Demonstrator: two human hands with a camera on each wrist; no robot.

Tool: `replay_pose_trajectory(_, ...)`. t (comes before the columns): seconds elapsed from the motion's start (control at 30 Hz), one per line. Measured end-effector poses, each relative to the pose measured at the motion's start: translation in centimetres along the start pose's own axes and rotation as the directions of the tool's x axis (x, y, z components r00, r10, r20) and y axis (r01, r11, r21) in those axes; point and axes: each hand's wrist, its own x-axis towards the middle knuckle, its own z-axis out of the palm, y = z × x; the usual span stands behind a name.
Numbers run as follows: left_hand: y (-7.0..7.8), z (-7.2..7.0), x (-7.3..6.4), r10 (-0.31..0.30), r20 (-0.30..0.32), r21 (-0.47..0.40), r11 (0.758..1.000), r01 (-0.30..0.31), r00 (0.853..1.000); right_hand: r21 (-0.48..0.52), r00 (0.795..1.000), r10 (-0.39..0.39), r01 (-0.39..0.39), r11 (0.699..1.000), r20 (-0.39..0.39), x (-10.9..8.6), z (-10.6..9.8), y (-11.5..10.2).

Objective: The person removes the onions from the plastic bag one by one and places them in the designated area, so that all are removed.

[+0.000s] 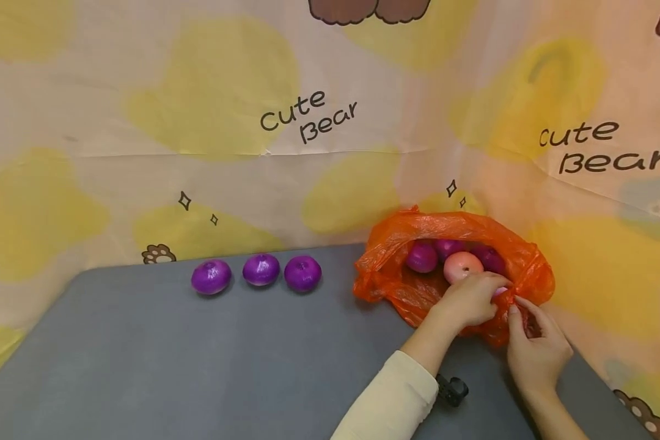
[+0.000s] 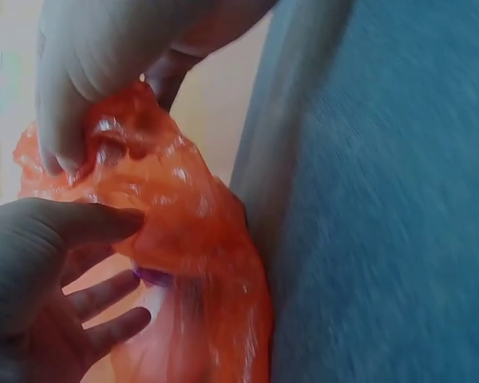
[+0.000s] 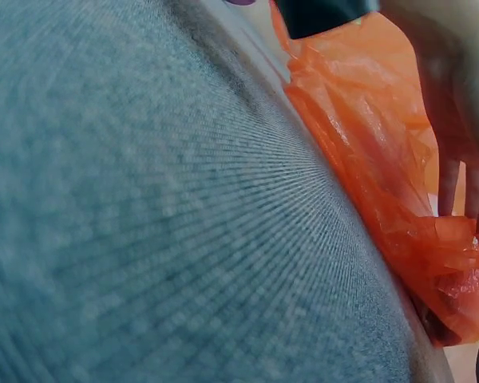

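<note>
Overhand, left hand [image 1: 472,299] pinches orange bag [image 1: 467,225]; right hand [image 1: 540,349], angled upward just beside, pinches it too.

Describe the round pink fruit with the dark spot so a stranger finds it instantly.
On the right of the grey table sits a crinkled, open orange plastic bag. Inside, beside the left hand, lies the round pink fruit. Its pink surface with one dark spot separates it from the round purple fruits behind it.
</note>
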Motion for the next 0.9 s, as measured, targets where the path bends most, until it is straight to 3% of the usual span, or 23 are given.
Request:
replay_pose_trajectory(0.07,0.2,0.3,-0.1,-0.018,0.021,0.004,1.000,0.018,1.000,-0.026,1.000,0.009,-0.009,1.000,-0.002,-0.3,-0.1,0.1)
replay_pose_trajectory(0.2,-0.2,0.4,-0.2,-0.050,0.005,0.016,0.999,0.050,0.999,-0.024,1.000,0.010,-0.010,1.000,0.007,-0.6,0.1,-0.1)
replay_pose_trajectory(0.43,-0.8,0.8,0.1,-0.036,0.003,0.095,0.995,0.035,0.999,0.101,1.000,0.000,0.001,0.995,-0.007,-0.2,-0.1,-0.7)
replay_pose_trajectory(0.57,-0.5,1.2,0.1,-0.024,-0.015,0.163,0.986,0.026,1.000,0.101,1.000,-0.006,0.009,0.995,-0.027,0.2,-0.7,-0.5)
replay_pose_trajectory(0.73,-0.1,1.8,0.1,-0.026,-0.084,0.227,0.973,0.044,0.996,0.053,0.998,0.031,-0.028,0.998,-0.056,0.3,-1.1,-0.2)
replay_pose_trajectory(0.9,-0.2,2.3,0.1,-0.007,-0.191,0.289,0.955,0.063,0.982,0.074,0.997,0.035,-0.030,0.997,-0.066,0.4,-1.1,-0.4)
